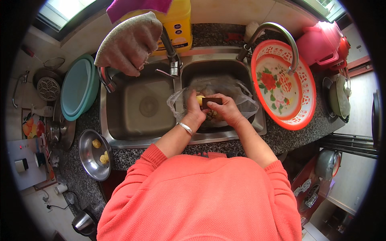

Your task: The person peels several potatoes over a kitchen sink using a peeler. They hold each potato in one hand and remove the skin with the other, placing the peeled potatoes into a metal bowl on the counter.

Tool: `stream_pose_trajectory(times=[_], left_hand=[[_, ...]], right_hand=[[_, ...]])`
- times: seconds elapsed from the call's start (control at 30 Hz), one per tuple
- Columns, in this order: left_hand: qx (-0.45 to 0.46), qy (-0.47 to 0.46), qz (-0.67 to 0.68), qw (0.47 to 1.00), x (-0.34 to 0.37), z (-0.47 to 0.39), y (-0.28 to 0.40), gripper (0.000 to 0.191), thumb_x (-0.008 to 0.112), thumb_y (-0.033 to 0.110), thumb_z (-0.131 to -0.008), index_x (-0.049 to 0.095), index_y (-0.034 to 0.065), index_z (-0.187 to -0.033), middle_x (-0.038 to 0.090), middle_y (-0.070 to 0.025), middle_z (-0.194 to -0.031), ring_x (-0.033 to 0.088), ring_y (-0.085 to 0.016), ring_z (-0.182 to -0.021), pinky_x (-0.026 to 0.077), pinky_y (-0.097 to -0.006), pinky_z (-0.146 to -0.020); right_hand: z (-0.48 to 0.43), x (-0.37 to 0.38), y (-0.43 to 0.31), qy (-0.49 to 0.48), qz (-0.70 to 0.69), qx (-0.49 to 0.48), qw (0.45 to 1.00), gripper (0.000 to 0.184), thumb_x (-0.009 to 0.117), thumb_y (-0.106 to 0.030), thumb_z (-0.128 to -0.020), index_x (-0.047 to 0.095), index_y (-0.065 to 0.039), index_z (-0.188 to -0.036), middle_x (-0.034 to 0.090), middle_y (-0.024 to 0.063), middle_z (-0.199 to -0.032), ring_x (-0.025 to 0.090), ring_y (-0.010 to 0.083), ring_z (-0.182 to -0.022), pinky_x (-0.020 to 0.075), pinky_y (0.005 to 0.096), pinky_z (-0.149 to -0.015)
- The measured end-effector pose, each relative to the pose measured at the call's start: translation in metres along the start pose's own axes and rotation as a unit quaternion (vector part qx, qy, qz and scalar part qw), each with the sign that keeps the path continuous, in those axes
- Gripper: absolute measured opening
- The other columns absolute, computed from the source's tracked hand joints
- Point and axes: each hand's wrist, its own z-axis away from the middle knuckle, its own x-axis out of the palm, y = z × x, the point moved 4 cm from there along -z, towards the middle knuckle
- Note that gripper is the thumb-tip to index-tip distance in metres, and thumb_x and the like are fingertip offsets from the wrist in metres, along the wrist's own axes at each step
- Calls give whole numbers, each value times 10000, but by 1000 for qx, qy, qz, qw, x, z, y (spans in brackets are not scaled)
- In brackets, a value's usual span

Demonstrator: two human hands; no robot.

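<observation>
Over the right basin of the steel sink (218, 64), my left hand (195, 110) holds a small peeled yellow vegetable, perhaps a potato (200, 100). My right hand (227, 110) grips a dark flat rectangular piece, possibly a cleaver's blade (211, 103), against the vegetable's right side. Beneath both hands a clear plastic bag (245, 104) lies spread in the basin, with brownish scraps (213, 115) in it. On the counter to the left, a steel bowl (87, 156) contains several peeled yellow pieces (104, 158).
A grey cloth (129, 45) hangs over the left faucet. The right faucet (279, 27) arches beside a red-rimmed enamel basin (310, 90) with floral decoration. Teal basins (77, 90) lean at the left, and a yellow plastic jug (182, 30) stands behind the sink. Pink pitchers (319, 42) are at the back right.
</observation>
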Motion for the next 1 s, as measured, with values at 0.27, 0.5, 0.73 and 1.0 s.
stream_pose_trajectory(times=[0.27, 0.5, 0.73, 1.0], left_hand=[[-81, -61, 60, 993, 10, 11, -1, 380, 361, 476, -908, 531, 162, -778, 459, 23, -572, 339, -110, -465, 304, -241, -456], [-57, -79, 55, 994, -2, -5, -6, 575, 293, 663, -867, 551, 150, -852, 527, -1, -704, 438, -133, -570, 377, -256, -521], [-20, 2, 79, 997, -4, -7, -11, 646, 267, 668, -871, 555, 105, -1006, 585, -79, -969, 553, -231, -878, 470, -347, -769], [-8, -4, 99, 995, 3, 6, -7, 670, 240, 633, -892, 527, 71, -1116, 571, -115, -1092, 538, -281, -1004, 429, -416, -901]], right_hand=[[3, -9, 4, -11, -154, 63, 986, 244, 687, -149, -795, 611, -23, -989, 635, 34, -872, 583, 102, -757, 478, 233, -707], [1, -7, 6, 2, -40, -16, 999, 220, 640, -68, -819, 605, 8, -1023, 639, 54, -940, 600, 124, -828, 485, 246, -763], [3, 2, -5, -7, 214, -191, 958, 244, 662, -32, -765, 629, -4, -1005, 606, 84, -1091, 580, 192, -1002, 460, 280, -863], [4, 7, -12, -32, 260, -224, 939, 191, 662, -12, -755, 640, 15, -943, 594, 102, -1109, 582, 207, -990, 464, 285, -846]])
